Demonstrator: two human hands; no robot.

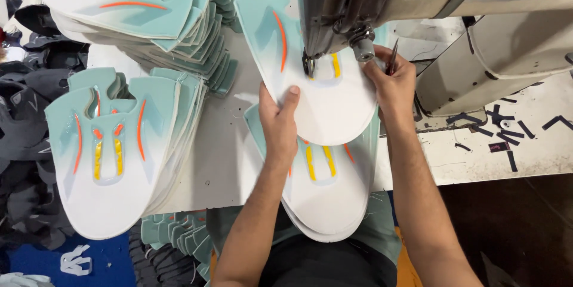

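A white and mint shoe upper panel (325, 105) with orange and yellow stripes lies under the needle of a sewing machine (340, 6). My left hand (278, 121) grips the panel's left edge, thumb on top. Over at the panel's right side, beside the presser foot, my right hand (391, 81) presses down while also holding small dark snips (392, 55). Beneath the panel sits a pile of the same panels (334, 194) at the table's front edge.
Tall stacks of matching panels stand at the left (113, 150) and back left (149, 12) of the white table (221, 144). Dark fabric scraps (507, 138) litter the table right of the machine arm. Dark cloth pieces (24, 120) are heaped at far left.
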